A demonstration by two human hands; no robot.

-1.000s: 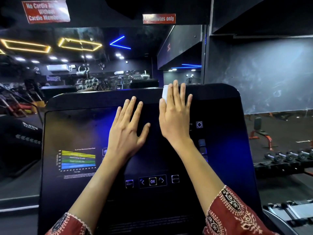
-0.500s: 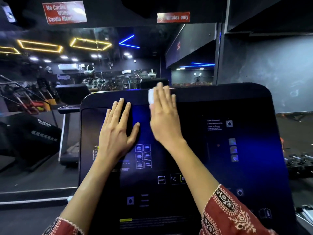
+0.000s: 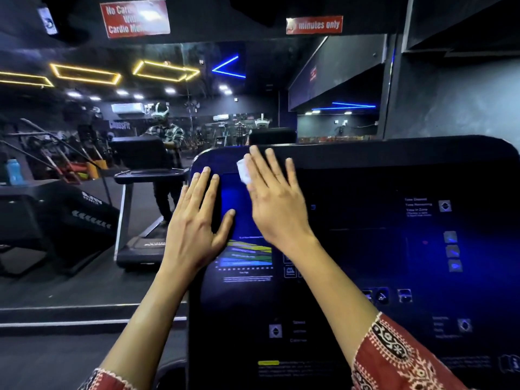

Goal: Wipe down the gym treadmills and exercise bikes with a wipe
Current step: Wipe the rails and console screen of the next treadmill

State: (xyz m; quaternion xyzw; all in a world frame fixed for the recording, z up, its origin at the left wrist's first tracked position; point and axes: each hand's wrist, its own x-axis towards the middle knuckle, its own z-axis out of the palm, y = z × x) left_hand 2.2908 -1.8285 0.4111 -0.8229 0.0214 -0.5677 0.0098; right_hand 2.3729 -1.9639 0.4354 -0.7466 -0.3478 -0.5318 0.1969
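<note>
A black treadmill console (image 3: pixel 380 249) with a glossy touch panel fills the right and middle of the view. My right hand (image 3: pixel 274 198) lies flat with straight fingers near the panel's top left corner, pressing a white wipe (image 3: pixel 243 171) against it; only the wipe's left edge shows past my fingers. My left hand (image 3: pixel 197 220) rests flat with spread fingers on the console's left edge, beside the right hand. A coloured chart (image 3: pixel 247 254) glows on the panel just below both hands.
A mirror wall ahead reflects another treadmill (image 3: pixel 140 175) and a person in a checked shirt (image 3: pixel 166 142). A dark stair machine (image 3: pixel 56 215) stands at left with a blue bottle (image 3: pixel 13 171) on it. Red signs (image 3: pixel 135 18) hang overhead.
My right hand has slid the wipe leftward along the console's top, from the middle to the left corner. My left hand moved left with it to the console's edge.
</note>
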